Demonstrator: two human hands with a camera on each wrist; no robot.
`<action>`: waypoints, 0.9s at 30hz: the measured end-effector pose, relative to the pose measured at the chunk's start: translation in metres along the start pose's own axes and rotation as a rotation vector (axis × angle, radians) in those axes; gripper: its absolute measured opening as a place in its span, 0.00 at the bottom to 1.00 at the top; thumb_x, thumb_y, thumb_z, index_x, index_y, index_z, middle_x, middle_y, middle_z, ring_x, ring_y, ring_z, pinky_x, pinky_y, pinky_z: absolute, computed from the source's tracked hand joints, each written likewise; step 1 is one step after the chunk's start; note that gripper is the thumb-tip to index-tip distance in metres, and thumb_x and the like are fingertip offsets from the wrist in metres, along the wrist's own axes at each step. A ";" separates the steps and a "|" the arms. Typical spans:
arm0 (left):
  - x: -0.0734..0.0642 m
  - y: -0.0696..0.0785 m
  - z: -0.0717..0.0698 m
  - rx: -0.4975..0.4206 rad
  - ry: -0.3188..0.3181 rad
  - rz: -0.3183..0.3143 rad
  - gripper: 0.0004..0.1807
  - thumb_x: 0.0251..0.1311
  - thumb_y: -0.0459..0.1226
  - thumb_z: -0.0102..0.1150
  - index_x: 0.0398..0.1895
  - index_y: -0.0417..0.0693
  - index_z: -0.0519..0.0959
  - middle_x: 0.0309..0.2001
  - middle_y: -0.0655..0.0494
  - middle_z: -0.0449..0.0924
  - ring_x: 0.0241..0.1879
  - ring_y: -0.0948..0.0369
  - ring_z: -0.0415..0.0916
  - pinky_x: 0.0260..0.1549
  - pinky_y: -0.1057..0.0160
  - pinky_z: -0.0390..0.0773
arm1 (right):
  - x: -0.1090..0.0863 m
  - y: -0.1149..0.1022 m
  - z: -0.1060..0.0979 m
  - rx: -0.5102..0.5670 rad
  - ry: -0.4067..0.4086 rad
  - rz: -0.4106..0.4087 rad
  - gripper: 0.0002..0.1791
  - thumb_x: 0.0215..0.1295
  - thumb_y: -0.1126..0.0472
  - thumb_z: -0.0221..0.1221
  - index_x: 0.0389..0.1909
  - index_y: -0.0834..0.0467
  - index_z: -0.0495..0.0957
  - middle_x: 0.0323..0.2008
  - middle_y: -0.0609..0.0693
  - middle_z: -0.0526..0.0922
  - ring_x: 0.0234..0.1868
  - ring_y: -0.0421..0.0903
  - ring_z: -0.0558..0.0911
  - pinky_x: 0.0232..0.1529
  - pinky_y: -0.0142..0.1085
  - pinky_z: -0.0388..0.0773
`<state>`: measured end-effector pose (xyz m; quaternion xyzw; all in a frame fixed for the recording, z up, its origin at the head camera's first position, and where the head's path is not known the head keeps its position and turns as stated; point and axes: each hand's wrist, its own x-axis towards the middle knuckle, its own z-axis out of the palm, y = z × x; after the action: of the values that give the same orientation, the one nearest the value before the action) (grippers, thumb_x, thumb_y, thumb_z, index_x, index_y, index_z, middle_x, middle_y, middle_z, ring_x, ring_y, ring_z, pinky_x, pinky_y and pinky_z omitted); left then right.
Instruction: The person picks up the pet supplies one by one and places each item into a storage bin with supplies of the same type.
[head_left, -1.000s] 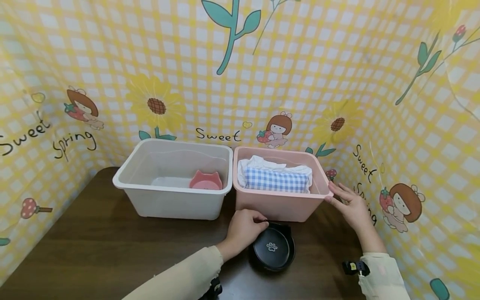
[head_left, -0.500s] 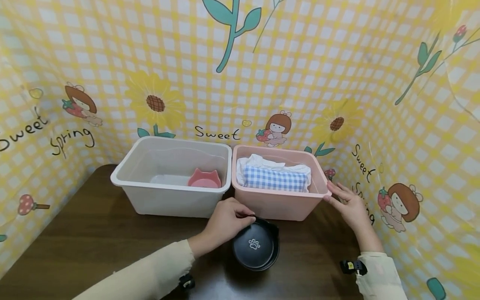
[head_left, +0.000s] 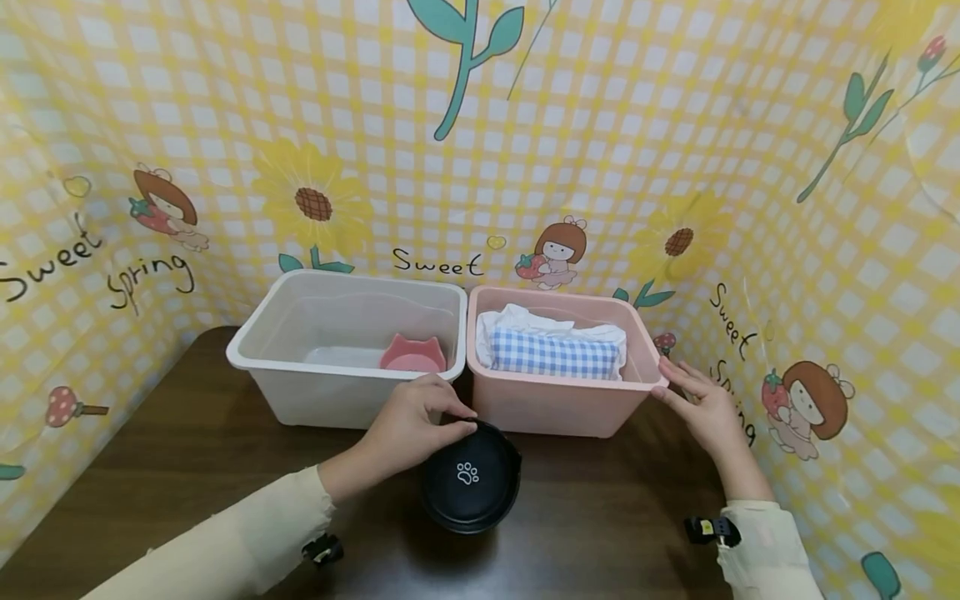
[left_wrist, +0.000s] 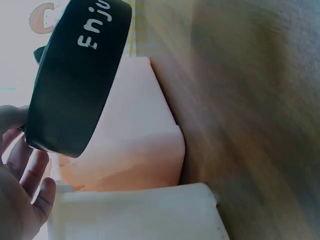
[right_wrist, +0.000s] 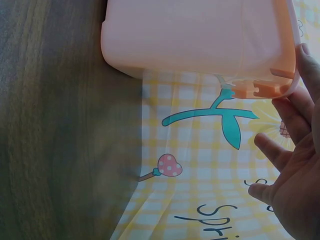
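In the head view, my left hand (head_left: 408, 429) pinches the upper rim of a black pet bowl (head_left: 472, 487) between thumb and fingers. The bowl has a white paw print inside and small ear points on its rim. It hangs tilted above the table; white lettering shows on its side (left_wrist: 75, 80) in the left wrist view. My right hand (head_left: 705, 408) touches the front right corner of the pink bin (head_left: 555, 404), its fingers fairly straight along the rim. A blue-checked cloth bundle with white edging (head_left: 555, 354) lies in that bin.
Left of the pink bin stands a light grey bin (head_left: 337, 396) with a pink cat-eared bowl (head_left: 412, 356) inside. Both bins sit side by side at the back of the dark wooden table (head_left: 600, 517). A yellow-checked cloth backdrop (head_left: 420, 183) surrounds the table.
My left hand has carried the black bowl leftward, off the front of the pink bin towards the grey one, tilting it. The right hand stays at the pink bin's corner.
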<state>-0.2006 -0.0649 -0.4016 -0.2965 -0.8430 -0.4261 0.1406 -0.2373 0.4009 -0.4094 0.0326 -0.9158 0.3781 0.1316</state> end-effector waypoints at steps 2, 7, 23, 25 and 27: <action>0.001 0.002 -0.007 0.022 -0.001 0.022 0.08 0.52 0.42 0.80 0.35 0.66 0.92 0.32 0.77 0.81 0.37 0.68 0.76 0.34 0.64 0.79 | 0.001 -0.002 -0.001 0.001 -0.001 0.000 0.33 0.65 0.41 0.68 0.68 0.49 0.76 0.70 0.51 0.73 0.77 0.61 0.61 0.71 0.68 0.56; 0.006 0.005 -0.024 0.032 0.021 0.097 0.10 0.52 0.40 0.80 0.37 0.64 0.92 0.35 0.74 0.83 0.40 0.69 0.75 0.38 0.64 0.80 | 0.001 -0.005 -0.003 -0.006 -0.016 0.011 0.34 0.65 0.40 0.67 0.70 0.46 0.74 0.71 0.50 0.71 0.78 0.61 0.60 0.69 0.68 0.58; 0.029 0.009 -0.073 0.105 0.098 0.372 0.07 0.53 0.37 0.79 0.35 0.56 0.92 0.36 0.65 0.88 0.46 0.61 0.80 0.48 0.60 0.77 | -0.004 -0.003 -0.004 -0.019 -0.026 0.036 0.36 0.65 0.38 0.66 0.70 0.47 0.73 0.71 0.48 0.71 0.78 0.60 0.60 0.69 0.69 0.58; 0.030 0.009 -0.078 0.123 0.112 0.388 0.07 0.52 0.36 0.79 0.35 0.55 0.92 0.36 0.65 0.88 0.45 0.60 0.80 0.47 0.59 0.76 | -0.004 -0.005 -0.004 -0.016 -0.026 0.029 0.36 0.65 0.38 0.66 0.70 0.47 0.73 0.71 0.49 0.71 0.78 0.61 0.60 0.69 0.69 0.59; 0.032 0.009 -0.084 0.141 0.125 0.406 0.08 0.51 0.36 0.79 0.35 0.54 0.92 0.35 0.64 0.89 0.45 0.61 0.79 0.47 0.59 0.76 | -0.004 -0.007 -0.004 -0.015 -0.027 0.023 0.35 0.65 0.39 0.67 0.70 0.47 0.73 0.71 0.50 0.71 0.78 0.61 0.60 0.69 0.68 0.59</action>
<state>-0.2215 -0.1162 -0.3302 -0.4223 -0.7835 -0.3466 0.2959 -0.2319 0.3991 -0.4029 0.0262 -0.9206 0.3721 0.1153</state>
